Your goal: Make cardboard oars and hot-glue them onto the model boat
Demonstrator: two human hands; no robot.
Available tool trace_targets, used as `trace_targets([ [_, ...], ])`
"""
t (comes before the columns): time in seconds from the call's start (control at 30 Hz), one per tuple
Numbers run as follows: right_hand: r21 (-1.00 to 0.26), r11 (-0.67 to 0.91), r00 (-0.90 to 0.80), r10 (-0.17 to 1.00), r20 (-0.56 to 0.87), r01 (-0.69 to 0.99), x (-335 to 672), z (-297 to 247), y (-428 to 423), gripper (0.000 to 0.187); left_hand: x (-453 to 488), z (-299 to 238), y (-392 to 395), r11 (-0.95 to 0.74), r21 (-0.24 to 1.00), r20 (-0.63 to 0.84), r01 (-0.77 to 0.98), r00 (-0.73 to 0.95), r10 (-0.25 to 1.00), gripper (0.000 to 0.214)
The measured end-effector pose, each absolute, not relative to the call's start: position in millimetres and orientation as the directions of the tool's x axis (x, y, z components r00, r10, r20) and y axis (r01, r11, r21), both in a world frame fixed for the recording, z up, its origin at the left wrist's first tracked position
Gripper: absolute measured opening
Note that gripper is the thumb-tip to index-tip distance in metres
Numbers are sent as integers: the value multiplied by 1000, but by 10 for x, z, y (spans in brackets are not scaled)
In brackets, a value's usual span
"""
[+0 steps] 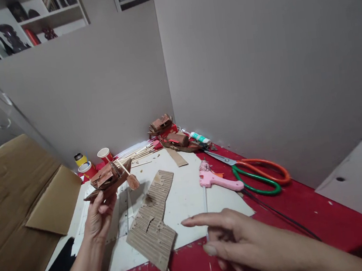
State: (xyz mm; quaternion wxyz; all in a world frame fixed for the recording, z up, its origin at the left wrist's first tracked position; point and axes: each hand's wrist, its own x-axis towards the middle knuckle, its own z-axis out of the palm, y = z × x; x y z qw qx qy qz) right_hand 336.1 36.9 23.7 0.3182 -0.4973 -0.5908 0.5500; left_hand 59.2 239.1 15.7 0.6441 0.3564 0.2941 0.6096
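My left hand [97, 216] holds up a small brown cardboard boat model [109, 178] with a thin stick and a paddle-like piece poking out of it. The fingers grip the model's underside. My right hand [236, 238] hovers low over the red table edge, index finger stretched to the left and the other fingers loosely curled, holding nothing. It points toward a torn strip of corrugated cardboard [153, 220] lying on a white sheet [188, 196]. A pink glue gun [216, 179] lies just beyond the right hand.
Orange and green scissors [258, 174] lie right of the glue gun. More brown models [169, 134] and a glue tube [200, 138] sit in the back corner. Red paper cups [95, 161] stand at the left, beside an open cardboard box [21, 203]. Grey partition boards [258, 69] wall in the table.
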Motion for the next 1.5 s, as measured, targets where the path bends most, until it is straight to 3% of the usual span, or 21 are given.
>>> trace_targets([
  [0.2, -964, 48, -320, 947, -39, 261, 3211, 252, 580, 35, 589, 87, 2375, 18, 835, 59, -551, 120, 991, 29],
  [0.5, -960, 72, -345, 938, -28, 271, 3165, 195, 709, 36, 604, 50, 2335, 55, 856, 69, -513, 220, 973, 40],
  [0.63, -944, 136, -260, 964, 56, 302, 3242, 271, 714, 34, 617, 68, 2296, 84, 863, 62, -499, 268, 961, 44],
  [0.8, -942, 149, -75, 988, 132, 300, 3426, 417, 690, 32, 628, 54, 2253, 191, 864, -11, -465, 363, 932, 32],
  [1.03, -935, 192, 37, 976, 213, 299, 3633, 510, 700, 29, 592, -14, 2232, 308, 833, -56, -459, 485, 873, 23],
  [1.27, -928, 246, 36, 963, 266, 279, 3604, 572, 826, 11, 605, -7, 2193, 310, 828, -4, -468, 548, 837, 27],
  [1.5, -908, 255, 52, 956, 288, 332, 3626, 629, 868, 18, 639, 47, 2153, 231, 879, 31, -417, 533, 846, 39],
])
